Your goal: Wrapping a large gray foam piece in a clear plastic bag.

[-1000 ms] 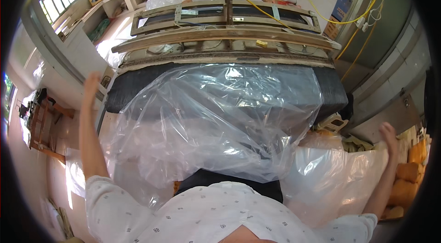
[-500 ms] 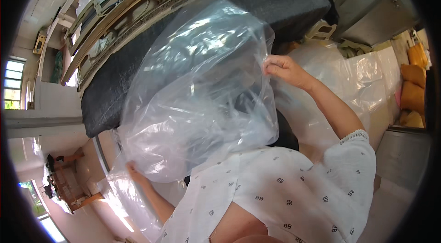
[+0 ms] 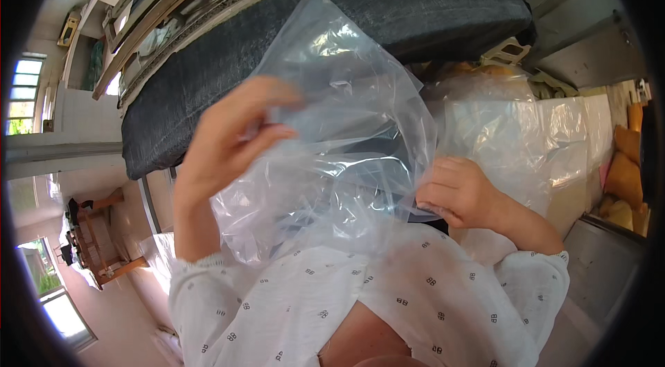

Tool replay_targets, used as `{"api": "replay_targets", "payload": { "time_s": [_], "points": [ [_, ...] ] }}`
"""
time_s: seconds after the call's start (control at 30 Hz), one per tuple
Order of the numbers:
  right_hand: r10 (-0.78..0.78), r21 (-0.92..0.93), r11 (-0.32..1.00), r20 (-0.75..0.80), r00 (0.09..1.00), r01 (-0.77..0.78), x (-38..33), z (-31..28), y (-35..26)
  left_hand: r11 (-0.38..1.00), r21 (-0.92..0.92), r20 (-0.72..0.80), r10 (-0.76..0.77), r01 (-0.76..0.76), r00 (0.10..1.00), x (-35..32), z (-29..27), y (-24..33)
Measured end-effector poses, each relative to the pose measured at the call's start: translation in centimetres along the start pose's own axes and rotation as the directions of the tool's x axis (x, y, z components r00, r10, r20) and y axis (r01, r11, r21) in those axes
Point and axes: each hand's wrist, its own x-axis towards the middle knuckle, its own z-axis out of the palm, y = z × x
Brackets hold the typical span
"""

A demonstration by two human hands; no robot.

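A large clear plastic bag [image 3: 353, 117] spreads before me, its pointed far corner lying against the dark padded bench. At its right edge, my right hand [image 3: 457, 190] is closed with the film gathered in its fingers. My left hand [image 3: 235, 135] is raised over the bag's left side, thumb and fingers apart and slightly blurred by motion. Nothing shows in its grip; whether the fingertips touch the film is unclear. The lower part of the bag falls in creased folds against my white patterned shirt.
The dark padded bench [image 3: 166, 103] runs across the far side, with wooden rails [image 3: 180, 3] behind it. More clear plastic [image 3: 499, 131] is piled to the right, near orange-brown bundles [image 3: 623, 166]. A wooden stool-like frame [image 3: 93, 242] stands at the left.
My left hand has risen from the bag's lower left to above its left side. My right hand has come down and slightly right. The puffed-up bag has flattened and its far corner now points up.
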Motion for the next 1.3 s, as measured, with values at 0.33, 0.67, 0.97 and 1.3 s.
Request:
{"api": "replay_targets", "payload": {
  "time_s": [0.33, 0.67, 0.97, 1.3],
  "points": [
    [0.099, -0.075, 0.993, 0.070, 0.993, -0.094, -3.6, -1.7, -0.4, 0.816, 0.454, 0.699, -0.077, -0.357, 0.711, 16.7, 3.3, 0.1],
    [0.285, -0.017, 0.958, -0.044, 0.958, -0.285, -6.9, -2.2, 2.0, 0.946, 0.313, 0.577, -0.118, -0.086, 0.808, 20.3, -1.9, -3.1],
    [0.394, 0.017, 0.919, -0.100, 0.914, -0.394, -8.8, -2.8, 3.8, 0.980, 0.143, 0.492, 0.051, -0.138, 0.869, 20.3, -2.8, -1.5],
    [0.644, 0.474, 0.765, -0.577, 0.502, -0.437, -3.8, -12.7, 9.2, 0.217, -0.831, -0.519, 0.033, -0.513, 0.854, 14.6, 4.7, 4.5]
  ]
}}
